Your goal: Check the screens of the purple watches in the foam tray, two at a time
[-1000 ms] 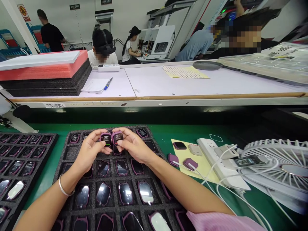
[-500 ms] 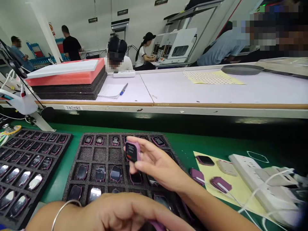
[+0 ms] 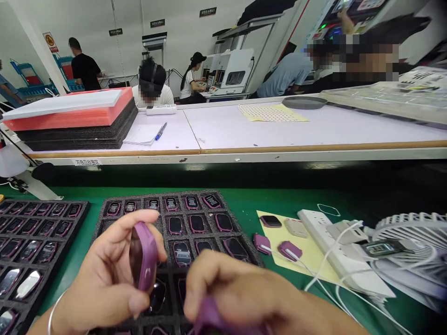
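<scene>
My left hand point(image 3: 104, 274) is raised close to the camera and pinches a purple watch body point(image 3: 144, 255) held on edge. My right hand point(image 3: 237, 293) is curled low in the middle, closed on a second purple watch body point(image 3: 209, 316) that pokes out under the fingers. Both hands hover over a black foam tray point(image 3: 230, 209) whose pockets hold several purple watch bodies with dark screens. The near rows of the tray are hidden behind my hands.
A second foam tray point(image 3: 42, 228) of watches lies at left. Right of the tray are a yellow sheet point(image 3: 307, 246) with loose watch bodies, a white power strip point(image 3: 335, 246) with cables, and a white fan point(image 3: 415, 251). A white bench point(image 3: 279, 125) and several people lie beyond.
Both hands have come back toward the camera. The left hand rose into view with a watch body held on edge; the right hand dropped from over the tray's far rows, turning its watch downward.
</scene>
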{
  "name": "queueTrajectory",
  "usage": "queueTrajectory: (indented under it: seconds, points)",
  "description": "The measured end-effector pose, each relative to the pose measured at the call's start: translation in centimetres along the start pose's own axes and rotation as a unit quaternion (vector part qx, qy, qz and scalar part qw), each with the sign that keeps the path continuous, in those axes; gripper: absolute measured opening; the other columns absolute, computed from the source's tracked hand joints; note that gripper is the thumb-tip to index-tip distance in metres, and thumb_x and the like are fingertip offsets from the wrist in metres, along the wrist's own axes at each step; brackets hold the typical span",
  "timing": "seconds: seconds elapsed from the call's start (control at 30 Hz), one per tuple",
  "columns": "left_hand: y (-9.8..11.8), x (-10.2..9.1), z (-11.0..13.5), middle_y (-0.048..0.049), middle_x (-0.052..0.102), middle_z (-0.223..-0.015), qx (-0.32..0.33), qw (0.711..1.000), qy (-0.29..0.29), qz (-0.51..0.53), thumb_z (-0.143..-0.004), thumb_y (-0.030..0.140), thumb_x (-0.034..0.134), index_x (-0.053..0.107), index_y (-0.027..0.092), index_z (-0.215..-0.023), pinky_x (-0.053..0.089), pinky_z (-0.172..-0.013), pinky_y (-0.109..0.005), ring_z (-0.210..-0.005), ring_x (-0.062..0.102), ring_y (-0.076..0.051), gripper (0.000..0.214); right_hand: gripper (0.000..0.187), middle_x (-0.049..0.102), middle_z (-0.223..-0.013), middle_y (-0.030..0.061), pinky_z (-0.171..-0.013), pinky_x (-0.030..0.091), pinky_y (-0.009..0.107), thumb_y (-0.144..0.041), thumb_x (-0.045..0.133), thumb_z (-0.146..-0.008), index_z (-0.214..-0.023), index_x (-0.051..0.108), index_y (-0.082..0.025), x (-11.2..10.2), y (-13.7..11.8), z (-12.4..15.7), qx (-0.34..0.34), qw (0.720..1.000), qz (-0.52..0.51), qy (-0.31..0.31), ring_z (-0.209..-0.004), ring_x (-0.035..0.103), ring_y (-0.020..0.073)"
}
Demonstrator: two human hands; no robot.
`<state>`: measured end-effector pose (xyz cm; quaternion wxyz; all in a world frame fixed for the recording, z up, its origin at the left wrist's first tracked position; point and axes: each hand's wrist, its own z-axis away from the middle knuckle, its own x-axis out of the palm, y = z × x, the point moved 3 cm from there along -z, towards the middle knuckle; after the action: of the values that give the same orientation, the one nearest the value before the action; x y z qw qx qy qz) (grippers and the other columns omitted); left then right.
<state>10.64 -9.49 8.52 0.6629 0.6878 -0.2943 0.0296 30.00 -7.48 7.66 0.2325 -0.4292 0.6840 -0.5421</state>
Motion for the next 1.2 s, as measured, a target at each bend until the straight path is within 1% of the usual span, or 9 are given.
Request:
queueTrajectory:
  seconds: [0.1,0.2,0.27,0.33,0.43,0.53,0.73,1.0,1.2]
  points:
    - [-0.6,-1.5,-1.6,-0.0014,0.064,-0.091,0.021,0.995,0.085,-0.051,-0.071,0.022,0.085,0.066,0.034,-0.126,0.042,-0.047,-0.014,-0.053,0.048,-0.003,0.060,0.048,0.067,-0.123,0.0051,-0.075,0.059,0.030,-0.028,0.073,-0.088,-0.132,0.060,-0.041,-1.2,2.1,-1.4,-0.039,0.978,-0.184,0.085,-0.079,0.074,0.0138]
    - [-1.2,-2.9,-2.9,-0.0024,0.064,-0.093,0.008,0.980,0.178,-0.088,-0.070,0.020,0.085,0.066,0.029,-0.125,0.046,-0.052,-0.014,-0.064,0.052,-0.007,0.058,0.051,0.072,-0.117,0.0056,-0.077,0.057,0.029,-0.018,0.079,-0.078,-0.126,0.064,-0.030,-3.9,4.8,-3.4,0.004,0.942,-0.260,0.211,-0.078,0.074,0.0143]
    - [-1.4,-3.5,-3.6,-0.0026,0.064,-0.094,-0.002,0.976,0.201,-0.088,-0.070,0.020,0.085,0.066,0.027,-0.124,0.045,-0.051,-0.015,-0.063,0.050,-0.007,0.058,0.045,0.075,-0.110,0.0063,-0.076,0.056,0.028,-0.013,0.077,-0.074,-0.117,0.067,-0.023,-5.8,6.4,-4.3,0.035,0.917,-0.287,0.274,-0.079,0.074,0.0158]
    - [-1.3,-4.1,-3.8,-0.0021,0.063,-0.094,-0.001,0.974,0.210,-0.081,-0.069,0.021,0.086,0.067,0.026,-0.123,0.043,-0.050,-0.014,-0.060,0.047,-0.005,0.058,0.040,0.076,-0.105,0.0071,-0.077,0.056,0.030,-0.010,0.073,-0.073,-0.111,0.068,-0.020,-7.1,7.5,-4.7,0.051,0.902,-0.296,0.310,-0.080,0.074,0.0172]
    - [-0.9,-4.6,-3.8,-0.0021,0.064,-0.094,0.009,0.974,0.208,-0.085,-0.069,0.021,0.086,0.067,0.026,-0.124,0.043,-0.051,-0.015,-0.059,0.045,-0.005,0.058,0.040,0.076,-0.105,0.0076,-0.079,0.055,0.032,-0.010,0.070,-0.074,-0.112,0.067,-0.020,-7.8,8.3,-4.5,0.045,0.897,-0.292,0.328,-0.079,0.074,0.0179]
    - [-0.3,-4.8,-3.8,-0.0021,0.064,-0.092,0.014,0.976,0.196,-0.090,-0.070,0.022,0.085,0.067,0.025,-0.123,0.044,-0.051,-0.016,-0.058,0.044,-0.005,0.056,0.042,0.076,-0.108,0.0071,-0.078,0.055,0.032,-0.012,0.070,-0.075,-0.116,0.065,-0.021,-7.5,8.5,-4.1,0.033,0.899,-0.280,0.336,-0.079,0.074,0.0177]
    - [0.4,-4.0,-5.2,-0.0028,0.064,-0.093,0.013,0.984,0.150,-0.095,-0.072,0.020,0.084,0.066,0.026,-0.126,0.044,-0.051,-0.017,-0.057,0.044,-0.005,0.057,0.044,0.075,-0.110,0.0070,-0.077,0.055,0.032,-0.014,0.073,-0.074,-0.117,0.066,-0.022,-7.3,8.9,-3.3,0.021,0.898,-0.259,0.355,-0.079,0.075,0.0187]
    - [-0.5,-2.2,-8.0,-0.0025,0.063,-0.092,-0.008,0.992,0.100,-0.080,-0.071,0.020,0.084,0.065,0.025,-0.126,0.043,-0.050,-0.016,-0.060,0.047,-0.006,0.059,0.046,0.075,-0.113,0.0068,-0.077,0.055,0.032,-0.018,0.076,-0.073,-0.118,0.068,-0.024,-8.8,7.7,-1.3,-0.008,0.893,-0.232,0.384,-0.080,0.075,0.0191]
    - [-2.5,-2.2,-9.2,-0.0028,0.061,-0.095,-0.040,0.987,0.100,-0.120,-0.073,0.022,0.082,0.060,0.023,-0.131,0.043,-0.052,-0.017,-0.065,0.048,-0.007,0.063,0.045,0.075,-0.113,0.0072,-0.077,0.054,0.033,-0.021,0.075,-0.076,-0.120,0.066,-0.024,-9.8,6.4,-0.9,-0.025,0.894,-0.220,0.389,-0.079,0.074,0.0187]
